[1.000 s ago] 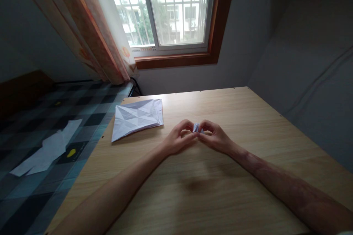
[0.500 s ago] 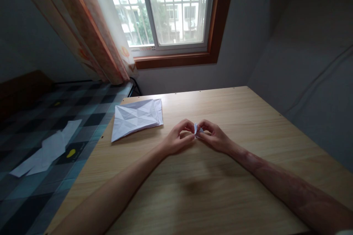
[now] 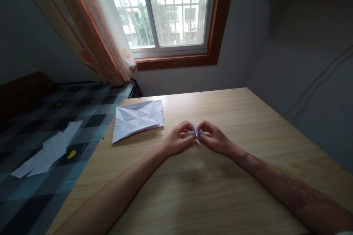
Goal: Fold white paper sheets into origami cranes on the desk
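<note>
Folded paper piece (image 3: 196,131): white, small, with several points splayed outward; set between the fingertips of both hands, over the middle of the table. One point stands up between the two index fingers, one projects below the thumbs, and others reach sideways, to left and right, into the grasp of each hand. Whether its lower tip touches the tabletop cannot be told.

Left hand (image 3: 178,138): thumb and index finger bowed into a loop, tips pinching the left side of the piece.

Right hand (image 3: 214,136): thumb and index finger likewise curved, pinching the right side; exact contact too small to tell.

Table (image 3: 176,191): pale wood grain, small dark holes along its edges.

Creased paper stack (image 3: 138,118): white sheets bearing triangular folds, at the far left corner, apart from the left hand.

Bed (image 3: 19,202): checked cover, left of the table.

White paper scraps (image 3: 53,149): lying overlapped on that cover.

Curtain (image 3: 91,22): orange and cream, beside the barred window (image 3: 179,11).
</note>
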`<control>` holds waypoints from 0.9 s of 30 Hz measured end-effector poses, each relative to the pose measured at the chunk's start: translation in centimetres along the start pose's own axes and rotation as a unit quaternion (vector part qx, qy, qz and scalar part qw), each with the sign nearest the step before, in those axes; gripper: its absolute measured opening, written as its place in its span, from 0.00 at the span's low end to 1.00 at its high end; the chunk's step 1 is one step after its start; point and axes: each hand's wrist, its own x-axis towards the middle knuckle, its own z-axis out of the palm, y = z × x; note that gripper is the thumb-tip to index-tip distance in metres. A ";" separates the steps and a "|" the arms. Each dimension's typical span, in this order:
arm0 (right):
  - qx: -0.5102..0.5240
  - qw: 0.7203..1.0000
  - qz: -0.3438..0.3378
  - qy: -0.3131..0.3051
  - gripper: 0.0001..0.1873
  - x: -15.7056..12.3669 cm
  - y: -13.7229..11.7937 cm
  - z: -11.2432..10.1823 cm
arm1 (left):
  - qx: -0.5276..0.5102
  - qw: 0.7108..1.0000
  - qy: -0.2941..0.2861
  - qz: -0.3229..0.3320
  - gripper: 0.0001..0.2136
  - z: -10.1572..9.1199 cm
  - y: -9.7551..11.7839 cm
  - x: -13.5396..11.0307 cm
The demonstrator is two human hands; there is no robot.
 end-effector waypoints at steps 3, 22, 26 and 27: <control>0.006 1.000 0.003 -0.003 0.09 0.0 -0.1 0.0 | 0.037 0.999 0.020 0.011 0.14 0.2 0.0 0.0; 0.101 0.988 0.074 0.089 0.22 0.8 2.0 -0.3 | -0.025 0.987 0.149 -0.056 0.16 -0.5 -0.7 0.5; 0.085 0.988 0.076 0.103 0.21 0.9 2.2 -0.4 | -0.042 0.985 0.162 -0.051 0.19 -0.6 -0.9 0.8; 0.087 0.989 0.077 0.096 0.21 0.9 2.1 -0.4 | -0.042 0.985 0.160 -0.057 0.19 -0.6 -0.9 0.8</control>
